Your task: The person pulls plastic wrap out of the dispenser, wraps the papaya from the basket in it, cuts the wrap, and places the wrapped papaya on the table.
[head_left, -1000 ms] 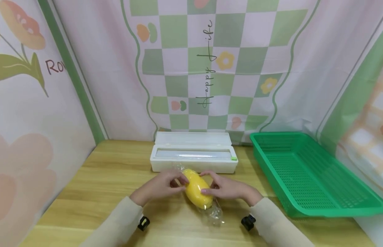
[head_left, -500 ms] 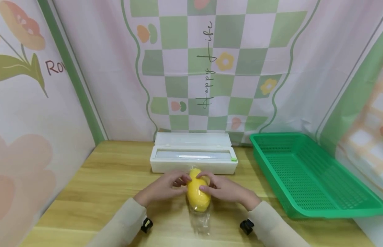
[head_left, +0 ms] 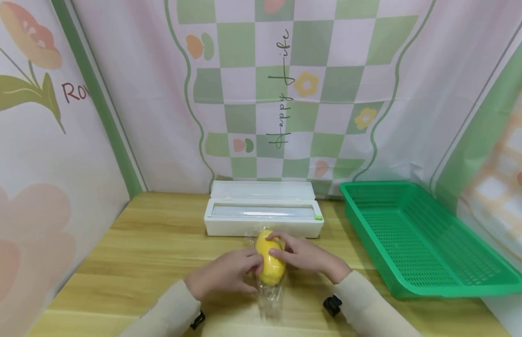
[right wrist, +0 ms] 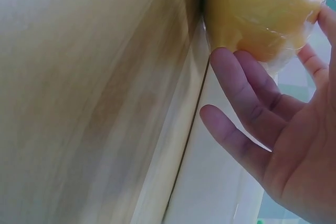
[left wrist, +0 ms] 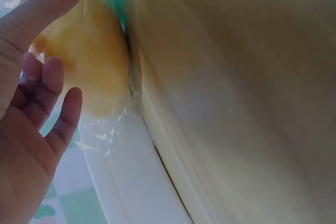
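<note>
A yellow mango [head_left: 272, 267] in clear cling film lies on the wooden table, and loose film [head_left: 271, 302] trails from its near end. My right hand [head_left: 306, 254] holds the mango from the right, thumb and index finger on top; in the right wrist view its other fingertips [right wrist: 223, 59] are at the fruit's underside. My left hand [head_left: 227, 272] is at the mango's left side, fingertips by the wrapped skin and thumb held apart. In the left wrist view its fingers [left wrist: 68, 114] are loosely bent beside the mango [left wrist: 97, 56].
Behind the mango stands a white cling film box [head_left: 265, 228] with its lid [head_left: 262, 190] raised and a film roll inside. A green plastic basket [head_left: 366, 234] sits at the right. A patterned curtain [head_left: 311, 117] hangs behind the table [head_left: 159, 229].
The mango has turned from slanting to nearly lengthwise, and its loose film now trails toward me. My left hand has shifted down along its left side, its thumb now spread away. The right hand stays on it.
</note>
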Tool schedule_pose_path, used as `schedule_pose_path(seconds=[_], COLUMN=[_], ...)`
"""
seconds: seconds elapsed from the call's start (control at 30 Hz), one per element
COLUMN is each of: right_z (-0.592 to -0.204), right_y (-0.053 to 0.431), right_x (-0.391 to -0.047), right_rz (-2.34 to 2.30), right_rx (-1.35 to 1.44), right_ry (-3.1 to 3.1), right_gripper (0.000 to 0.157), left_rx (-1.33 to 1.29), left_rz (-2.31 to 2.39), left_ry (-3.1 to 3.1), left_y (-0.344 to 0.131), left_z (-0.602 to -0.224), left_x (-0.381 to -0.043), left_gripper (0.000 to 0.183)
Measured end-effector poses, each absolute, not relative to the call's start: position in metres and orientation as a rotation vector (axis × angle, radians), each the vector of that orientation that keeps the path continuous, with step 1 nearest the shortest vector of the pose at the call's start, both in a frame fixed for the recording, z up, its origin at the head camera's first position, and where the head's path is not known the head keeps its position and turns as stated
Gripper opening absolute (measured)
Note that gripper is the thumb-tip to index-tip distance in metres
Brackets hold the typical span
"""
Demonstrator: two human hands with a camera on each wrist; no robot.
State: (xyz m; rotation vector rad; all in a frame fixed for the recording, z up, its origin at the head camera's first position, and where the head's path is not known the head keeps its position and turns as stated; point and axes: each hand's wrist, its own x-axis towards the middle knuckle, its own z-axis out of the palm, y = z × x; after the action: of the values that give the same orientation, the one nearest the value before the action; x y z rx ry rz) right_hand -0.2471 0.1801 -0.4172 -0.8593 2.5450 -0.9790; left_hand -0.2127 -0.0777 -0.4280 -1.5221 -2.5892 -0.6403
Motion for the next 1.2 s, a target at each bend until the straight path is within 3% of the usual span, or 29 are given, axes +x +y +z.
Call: schedule_pose_path(seconds=[0.17,0.47,0.63,0.8,1.0,1.2], right_z=[-0.418,-0.419,-0.418,-0.418,-0.419,-0.421], right_y=[0.180,0.180,0.181,0.181,0.182,0.184], right_x=[-0.249,-0.249,-0.250,-0.251,-0.252,-0.252], right_rz=[-0.983,-0.987,-0.991,-1.009,-1.032,-1.046], right_rx=[-0.842,-0.795,-0.791,-0.783,-0.791,-0.811], right_ry=[2.548,2.545,2.535,2.512,2.488,2.487], right_gripper=[0.048,0.047,0.047,0.047,0.047,0.045], left_rx=[-1.592,-1.618,-1.586,-1.501,-1.371,-1.311], left_rz=[-0.588,-0.497,-0.574,-0.642,-0.936,-1.217], left_ry=[-2.480,-2.172,-2.154,-2.168,-2.338,-2.478], left_y=[-0.073,-0.066,-0.067,-0.067,-0.066,-0.066], left_z=[-0.431,-0.431,-0.425,-0.423,-0.428,-0.434], left_x=[-0.208,-0.208,-0.210,-0.217,-0.228,-0.236], left_gripper=[0.047,0.009,0.002,0.007,0.029,0.031])
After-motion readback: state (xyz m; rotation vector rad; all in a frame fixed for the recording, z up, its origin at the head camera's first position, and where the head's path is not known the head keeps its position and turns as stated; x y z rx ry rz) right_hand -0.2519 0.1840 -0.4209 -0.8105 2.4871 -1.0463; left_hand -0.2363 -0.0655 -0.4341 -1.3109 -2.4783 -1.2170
